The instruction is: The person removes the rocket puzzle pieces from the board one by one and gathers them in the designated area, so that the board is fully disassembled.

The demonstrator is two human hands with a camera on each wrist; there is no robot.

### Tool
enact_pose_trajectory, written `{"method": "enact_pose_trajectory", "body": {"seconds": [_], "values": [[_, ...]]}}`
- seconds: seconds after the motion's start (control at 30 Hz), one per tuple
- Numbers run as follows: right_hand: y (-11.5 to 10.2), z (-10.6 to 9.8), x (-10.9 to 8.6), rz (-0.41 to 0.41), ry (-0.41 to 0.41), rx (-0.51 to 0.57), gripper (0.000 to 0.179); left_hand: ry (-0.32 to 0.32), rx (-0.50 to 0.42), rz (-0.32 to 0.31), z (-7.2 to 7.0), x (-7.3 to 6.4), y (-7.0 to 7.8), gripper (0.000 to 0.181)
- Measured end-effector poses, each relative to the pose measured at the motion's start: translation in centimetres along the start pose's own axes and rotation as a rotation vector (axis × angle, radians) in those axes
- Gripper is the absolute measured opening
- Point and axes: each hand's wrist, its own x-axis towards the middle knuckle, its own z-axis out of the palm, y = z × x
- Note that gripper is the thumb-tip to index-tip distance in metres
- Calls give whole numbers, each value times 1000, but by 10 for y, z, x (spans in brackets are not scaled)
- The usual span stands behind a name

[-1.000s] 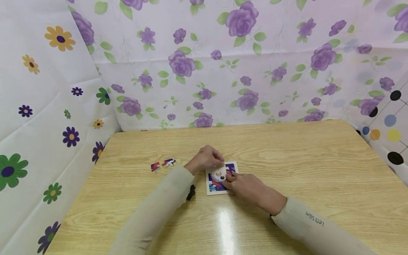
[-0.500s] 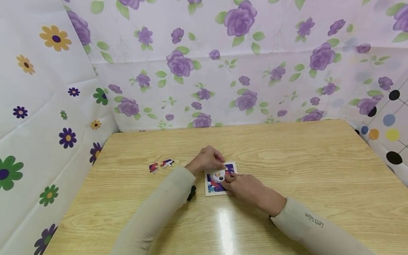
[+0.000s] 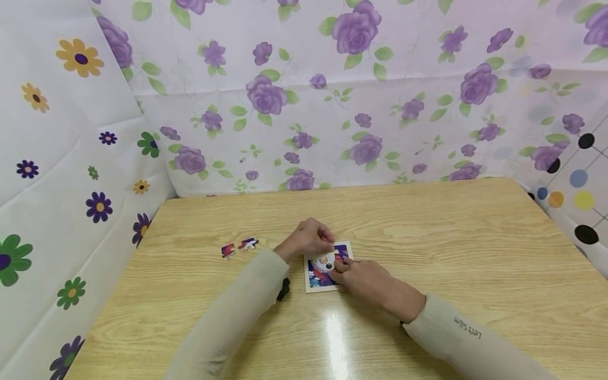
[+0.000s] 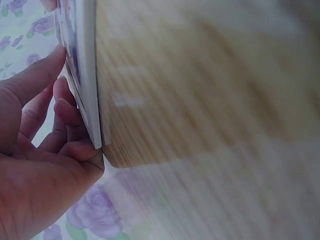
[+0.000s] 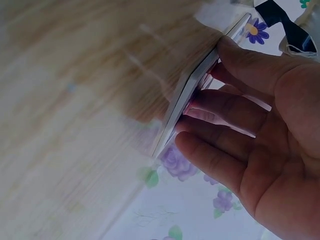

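A small jigsaw puzzle (image 3: 319, 281) with a pale border and a purple, red and white picture lies on the table. At its upper left, my left hand (image 3: 309, 238) pinches a puzzle piece (image 3: 325, 260) against the picture; fingers partly cover it. In the left wrist view, the left thumb (image 4: 42, 72) touches the picture side while the other fingers curl by the board's edge. My right hand (image 3: 368, 279) rests extended fingertips on the puzzle's right part. Seen from the right wrist, the right thumb (image 5: 240, 55) lies against the board, with fingers slightly bent.
Two loose puzzle pieces, a red one (image 3: 228, 250) and a white-and-red one (image 3: 248, 244), lie left of the puzzle. The wooden table (image 3: 451, 237) extends around it. Flowered cloth (image 3: 266, 132) hangs behind, with patterned sheets at both sides.
Both hands stay at the puzzle and barely move. The left fingers shift slightly over the pale piece, which appears flatter against the picture. The whole view drifts a little left.
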Motion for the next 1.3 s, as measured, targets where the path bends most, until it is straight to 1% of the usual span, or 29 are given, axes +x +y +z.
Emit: {"method": "enact_pose_trajectory", "body": {"seconds": [0.1,0.23,0.47,0.6,0.8,0.97,1.17,1.3], "values": [[0,0,0,-5,4,2,33,-14,-10,-16,-1,-2,1,3],[0,0,0,-9,17,2,32,-31,-13,-52,-3,-3,3,4],[0,2,0,-8,30,10,32,-46,-16,-82,-4,-8,5,6],[0,2,0,-6,30,18,31,-64,-36,-105,-5,-11,5,7],[0,2,0,-1,24,29,33,-92,-82,-127,-7,-14,9,11],[0,2,0,-1,28,28,32,-77,-70,-149,-6,-16,13,14],[0,1,1,11,16,53,32,-55,-99,-207,-4,-17,17,13],[0,1,1,18,4,63,32,-35,-71,-221,-4,-17,20,13]]}}
